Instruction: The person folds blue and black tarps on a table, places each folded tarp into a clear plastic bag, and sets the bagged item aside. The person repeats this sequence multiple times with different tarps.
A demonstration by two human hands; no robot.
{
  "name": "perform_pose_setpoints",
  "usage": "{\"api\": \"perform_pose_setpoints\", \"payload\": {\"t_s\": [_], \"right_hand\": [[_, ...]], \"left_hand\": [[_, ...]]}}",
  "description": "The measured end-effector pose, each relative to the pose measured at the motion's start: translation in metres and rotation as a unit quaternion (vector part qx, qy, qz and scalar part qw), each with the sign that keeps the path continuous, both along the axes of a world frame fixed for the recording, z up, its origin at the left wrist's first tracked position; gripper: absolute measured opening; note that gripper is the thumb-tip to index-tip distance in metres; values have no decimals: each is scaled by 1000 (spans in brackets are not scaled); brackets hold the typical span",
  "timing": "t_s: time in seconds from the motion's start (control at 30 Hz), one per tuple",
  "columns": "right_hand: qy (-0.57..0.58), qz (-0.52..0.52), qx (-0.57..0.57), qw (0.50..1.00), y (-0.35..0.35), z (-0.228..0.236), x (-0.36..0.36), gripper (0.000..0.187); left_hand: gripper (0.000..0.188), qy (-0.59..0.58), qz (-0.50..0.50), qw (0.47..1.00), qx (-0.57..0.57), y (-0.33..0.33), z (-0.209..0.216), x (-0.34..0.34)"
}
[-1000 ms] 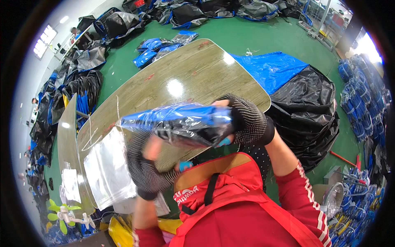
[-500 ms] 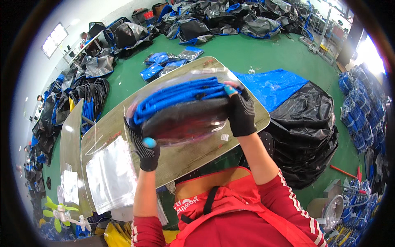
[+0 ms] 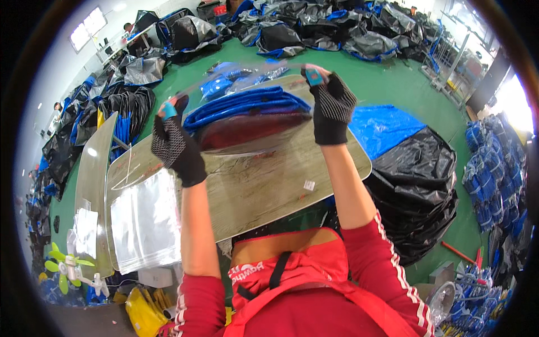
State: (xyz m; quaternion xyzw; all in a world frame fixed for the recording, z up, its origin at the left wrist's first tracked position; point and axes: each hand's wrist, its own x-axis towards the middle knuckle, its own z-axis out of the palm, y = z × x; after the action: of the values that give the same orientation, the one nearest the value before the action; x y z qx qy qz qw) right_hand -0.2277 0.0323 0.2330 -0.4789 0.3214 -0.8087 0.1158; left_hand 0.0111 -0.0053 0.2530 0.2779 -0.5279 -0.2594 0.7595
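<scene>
Wood-grain table (image 3: 252,194) underneath; left hand (image 3: 175,140) and right hand (image 3: 331,106) pinch clear bag (image 3: 258,135), apparently to tension its edge beyond blue bundle (image 3: 247,108).

Rm: green floor (image 3: 382,81) btwn tbl & far side, also showing along L & R. White wall (image 3: 62,62) on L, curved by the fisheye. Window (image 3: 88,28) up top L, bright panes. Strong glare (image 3: 514,98) at R edge, blown out, can't tell if window or door. Wood-grain tbl (image 3: 247,191) mid-frame, rounded corners, pale edge, set at an angle. Narrow curved panel (image 3: 92,174) just L of it w/ small bright reflection. White bench (image 3: 130,43) far L, nr wall. Metal rack (image 3: 460,58) upper R. Blk/silver/blue sheeting heaps (image 3: 281,39) line far side & L wall. Small white fan w/ green blades (image 3: 69,268), lower L.
</scene>
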Motion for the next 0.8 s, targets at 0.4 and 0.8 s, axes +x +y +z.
{"api": "perform_pose_setpoints", "payload": {"t_s": [0.4,0.8], "right_hand": [[-76,37,322,943,92,36,18,13],[-76,-74,255,961,80,-8,-18,23]], "left_hand": [[34,-135,-145,932,304,43,-1,60],[55,35,-246,942,227,132,-106,56]]}}
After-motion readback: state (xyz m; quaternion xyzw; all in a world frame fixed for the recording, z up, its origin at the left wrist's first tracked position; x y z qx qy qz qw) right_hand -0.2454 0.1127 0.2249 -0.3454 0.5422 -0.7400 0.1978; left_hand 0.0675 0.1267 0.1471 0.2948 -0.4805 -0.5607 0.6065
